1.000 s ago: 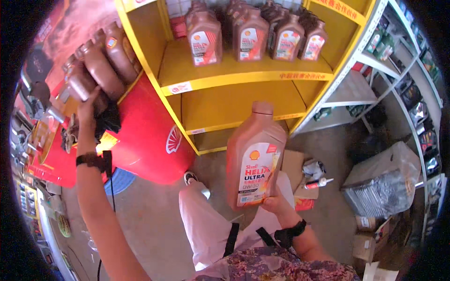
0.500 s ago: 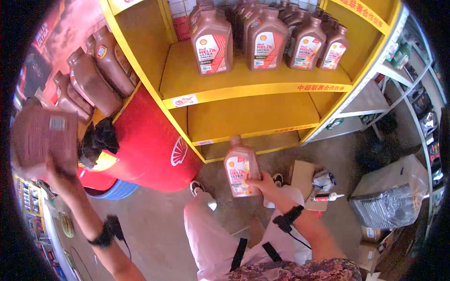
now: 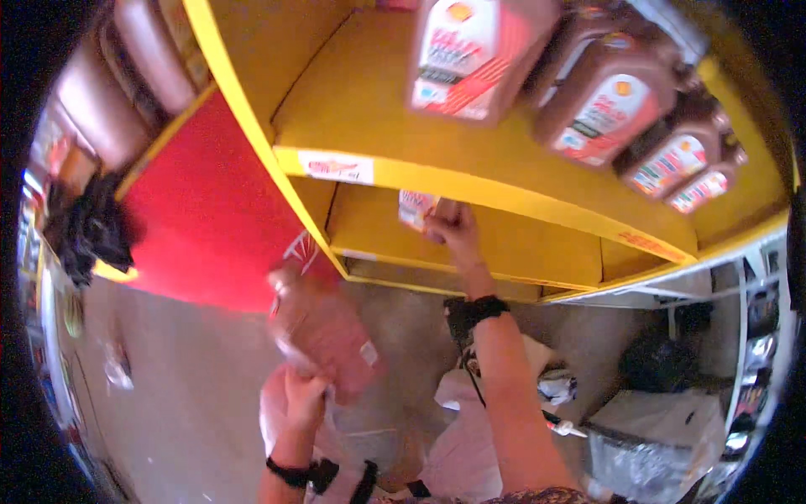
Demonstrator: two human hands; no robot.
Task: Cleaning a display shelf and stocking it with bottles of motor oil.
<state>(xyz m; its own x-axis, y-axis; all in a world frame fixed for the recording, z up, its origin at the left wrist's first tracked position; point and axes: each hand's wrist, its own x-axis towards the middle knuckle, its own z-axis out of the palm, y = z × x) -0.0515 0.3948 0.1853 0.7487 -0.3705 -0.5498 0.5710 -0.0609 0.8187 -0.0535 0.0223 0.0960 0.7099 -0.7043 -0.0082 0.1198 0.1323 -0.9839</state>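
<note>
My right hand [image 3: 456, 228] reaches into the lower bay of a yellow shelf unit [image 3: 495, 181], closed round a brown motor oil bottle [image 3: 417, 208] with a white label. The upper shelf board hides the bottle's top. Low in front of the unit, my left hand [image 3: 307, 393] is closed on a second brown motor oil bottle [image 3: 326, 329]. That one is tilted, its cap end up and to the left, and motion blurs it. It hangs in front of the red stand's lower corner, over my legs.
Several brown oil bottles [image 3: 483, 63] stand on the upper shelf. At left, more bottles [image 3: 105, 109] sit on a red stand [image 3: 210, 202], with a black crumpled thing [image 3: 92, 227] at its edge. A plastic-wrapped box [image 3: 659, 445] and a white-nozzled tube [image 3: 564, 424] lie at lower right.
My right hand has carried its bottle up into the lower bay. My left hand has brought its bottle from the far left down to the middle. The view has moved closer to the shelves.
</note>
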